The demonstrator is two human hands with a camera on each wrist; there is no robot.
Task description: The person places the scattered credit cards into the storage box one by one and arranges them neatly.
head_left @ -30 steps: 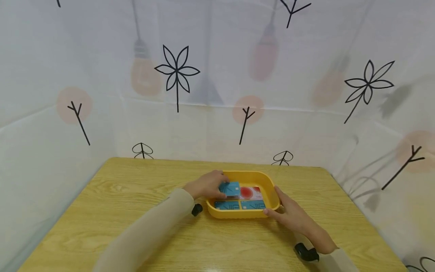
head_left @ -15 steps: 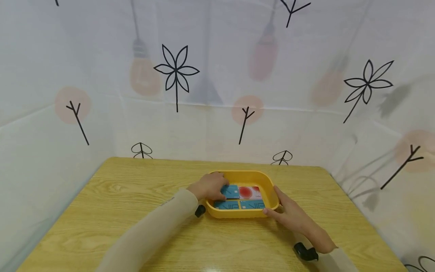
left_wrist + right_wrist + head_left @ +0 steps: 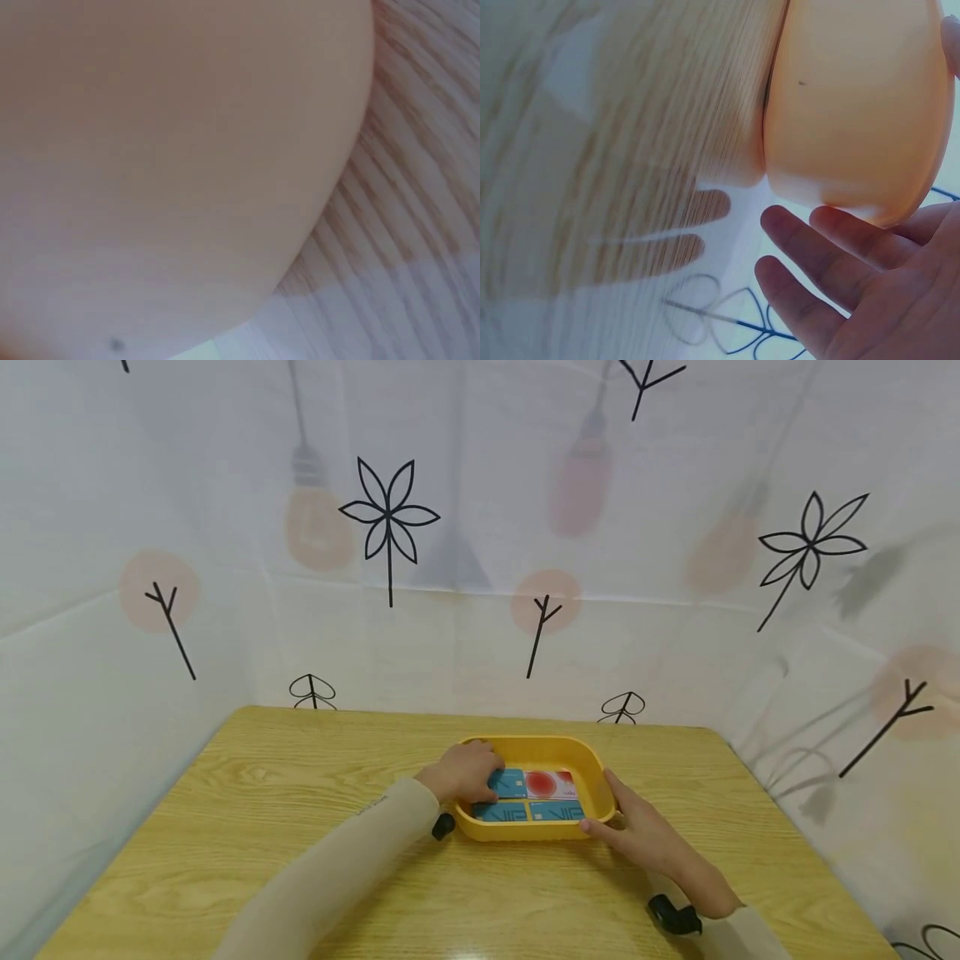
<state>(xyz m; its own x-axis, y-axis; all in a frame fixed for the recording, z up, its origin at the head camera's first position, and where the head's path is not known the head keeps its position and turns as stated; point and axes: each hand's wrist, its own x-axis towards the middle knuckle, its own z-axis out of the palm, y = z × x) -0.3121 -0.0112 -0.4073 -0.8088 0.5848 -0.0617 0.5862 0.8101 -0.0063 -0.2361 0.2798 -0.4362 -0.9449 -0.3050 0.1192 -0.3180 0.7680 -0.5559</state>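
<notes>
A yellow plastic tray (image 3: 525, 832) with rounded corners stands on the table. My left hand (image 3: 465, 772) reaches over its left rim, thumb and fingers round the left end of a blue card (image 3: 511, 782) lying at the back left. To that card's right lies a red and white card (image 3: 551, 785). Along the front are two blue cards marked VIP, one on the left (image 3: 500, 812) and one on the right (image 3: 556, 811). My right hand (image 3: 643, 835) holds the tray's right end, thumb at the front rim; several fingers extend along the outer wall (image 3: 855, 97). Skin fills most of the left wrist view.
The wood-grain table (image 3: 300, 777) reaches back to a white printed cloth (image 3: 465, 652) that hangs behind and at both sides. A black wrist strap piece (image 3: 675, 916) sits on the right wrist, another (image 3: 443, 826) at the left.
The left hand has lowered the blue card from above the tray floor to lie flat beside the red and white card. Nearly still over the last half second; the right hand keeps its place.
</notes>
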